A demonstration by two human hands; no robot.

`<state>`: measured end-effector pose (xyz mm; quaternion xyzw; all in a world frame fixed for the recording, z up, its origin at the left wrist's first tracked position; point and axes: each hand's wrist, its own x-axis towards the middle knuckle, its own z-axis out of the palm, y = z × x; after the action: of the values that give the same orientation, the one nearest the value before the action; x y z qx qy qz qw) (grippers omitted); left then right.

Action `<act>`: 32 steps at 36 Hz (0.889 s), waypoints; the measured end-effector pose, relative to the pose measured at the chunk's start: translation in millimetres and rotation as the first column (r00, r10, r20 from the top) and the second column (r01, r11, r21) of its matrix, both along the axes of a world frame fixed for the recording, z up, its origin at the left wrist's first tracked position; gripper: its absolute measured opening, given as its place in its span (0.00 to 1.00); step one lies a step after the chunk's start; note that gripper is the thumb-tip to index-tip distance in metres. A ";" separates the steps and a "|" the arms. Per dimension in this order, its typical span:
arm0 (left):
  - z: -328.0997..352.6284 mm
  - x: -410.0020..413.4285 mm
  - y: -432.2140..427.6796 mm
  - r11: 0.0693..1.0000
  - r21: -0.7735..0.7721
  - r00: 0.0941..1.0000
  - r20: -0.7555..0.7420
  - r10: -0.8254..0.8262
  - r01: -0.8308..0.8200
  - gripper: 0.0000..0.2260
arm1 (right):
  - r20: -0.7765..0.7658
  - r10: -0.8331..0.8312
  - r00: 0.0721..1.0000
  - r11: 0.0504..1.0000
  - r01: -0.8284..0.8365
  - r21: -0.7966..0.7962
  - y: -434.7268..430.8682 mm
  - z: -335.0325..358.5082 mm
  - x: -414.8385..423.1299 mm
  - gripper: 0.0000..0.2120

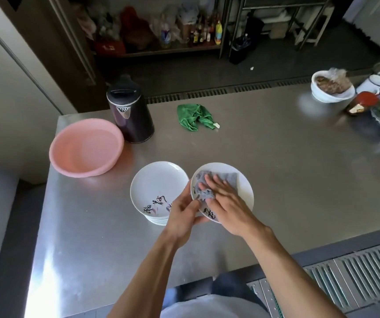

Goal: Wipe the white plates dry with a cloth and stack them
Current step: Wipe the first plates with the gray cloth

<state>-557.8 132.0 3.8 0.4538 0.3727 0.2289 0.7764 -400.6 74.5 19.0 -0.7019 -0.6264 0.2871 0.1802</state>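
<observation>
- Head view, down onto steel table (pixel 287 161).
- Grips plate (pixel 244 182) at near-left rim with left hand (pixel 181 215), thumb on top, fingers curled underneath.
- Holds plate tilted, just right of stack (pixel 157 180), left rim overlapping stack's right edge; cannot tell whether far rim touches table.
- Presses grey cloth (pixel 221 177) into plate with right hand (pixel 226 200), fingers straight and spread, flat on cloth, pinching nothing.
- Covers plate's left and middle with grey cloth, bunched at left; right part bare white, black writing at near rim.
- Stack of white plates on table, near centre-left, same black writing on top one.
- Pink basin (pixel 85 148) left of and beyond stack, near table's left edge, just beside dark kettle (pixel 130 115).
- Green cloth (pixel 194 115) crumpled at far middle, well apart from plates.
- White bowl (pixel 331 92) with food at far right, red-lidded jar (pixel 363 103) beside it, more dishes cut off at edge.
</observation>
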 end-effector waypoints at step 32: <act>-122.0 110.4 -82.3 0.924 -0.289 0.953 -0.239 0.184 -0.250 0.27 | 0.104 0.365 0.925 0.917 -0.338 -0.213 -80.5 -164.2 117.7 0.31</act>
<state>-447.4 49.8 -118.2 0.3007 0.5318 0.2025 0.7654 -282.8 -6.0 -145.2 -0.6103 -0.7231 0.3232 0.0127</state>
